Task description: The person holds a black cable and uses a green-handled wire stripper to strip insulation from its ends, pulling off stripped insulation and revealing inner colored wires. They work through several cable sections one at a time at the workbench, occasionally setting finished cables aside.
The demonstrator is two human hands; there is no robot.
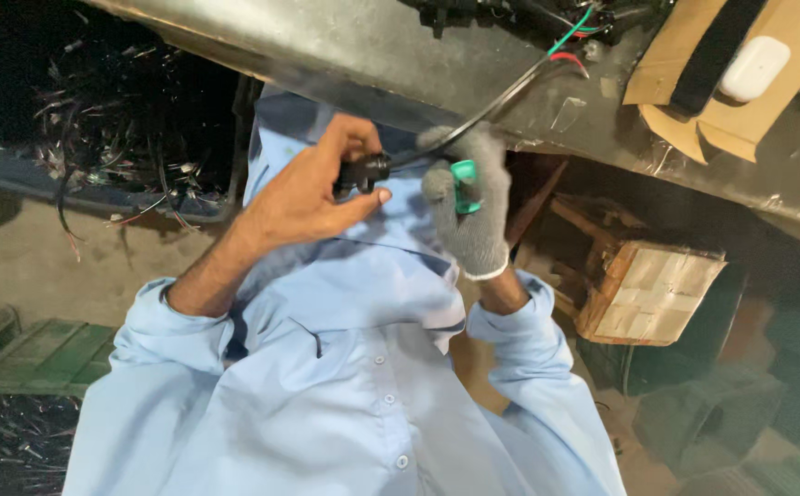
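Two hands meet at chest height in front of a light-blue button shirt. The bare left hand is closed around a small black plastic plug, thumb pressed beneath it and fingers curled over the top. From that plug a thin black sheathed cable runs up and to the right, ending in loose red and green wire strands over the workbench. The right hand, in a grey knitted work glove, is wrapped around a green-handled small tool held just beside the plug; the tool's working end is hidden, so whether it touches the cable cannot be told.

Above the hands lies a dull grey metal benchtop carrying flattened brown cardboard with a white rounded plastic piece on it. Under the bench sits a taped cardboard box. A dark heap of cut wire scraps lies to the left, on a dusty concrete floor.
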